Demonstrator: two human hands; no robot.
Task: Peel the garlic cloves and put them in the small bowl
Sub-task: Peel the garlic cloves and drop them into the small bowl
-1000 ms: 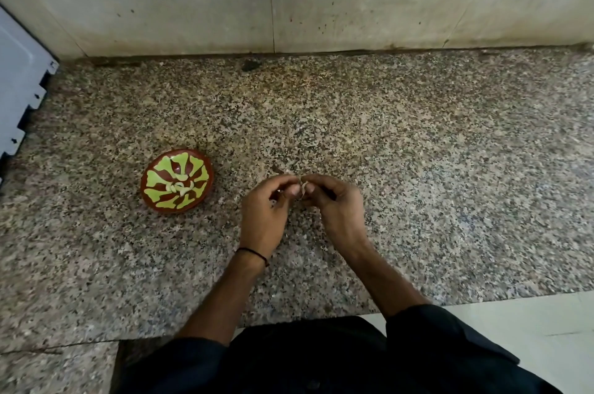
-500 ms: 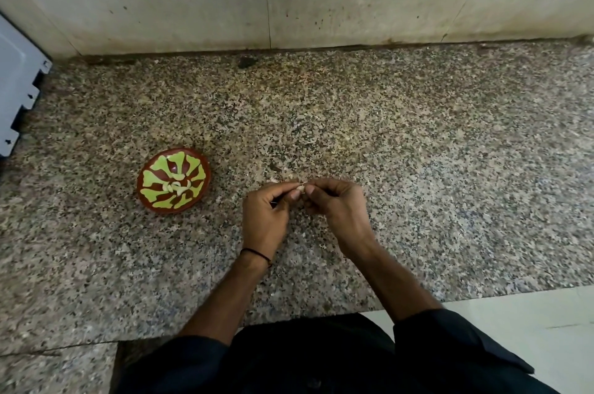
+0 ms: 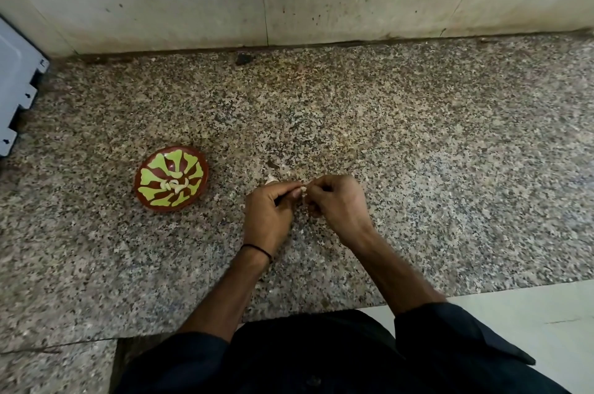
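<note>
A garlic clove [image 3: 302, 191] is held between the two hands, to the right of the small bowl [image 3: 151, 202] and slightly nearer the person. It is pinched from the bowl side by the left hand [image 3: 268, 213], whose grip is pressed together on it with thumb against forefinger. From the side away from the bowl it is nipped by the curled fingertips of the right hand [image 3: 337, 204]. The two grips thus meet across the clove. Its long axis cannot be read with certainty, since only a pale sliver is left uncovered. Both hands are held over the tabletop [image 3: 418, 168].

Peeled cloves [image 3: 175, 184] are seen lying in the middle of the bowl. A pale scrap [image 3: 271, 180] lies on the tabletop right of the bowl, just beyond the left hand.

Peeling is judged to be the step in hand, with this clove not yet bared. Once the skin is off, the bowl is to be reached leftward across bare tabletop. The left hand is the nearer to it, so the drop is best made by that hand.
</note>
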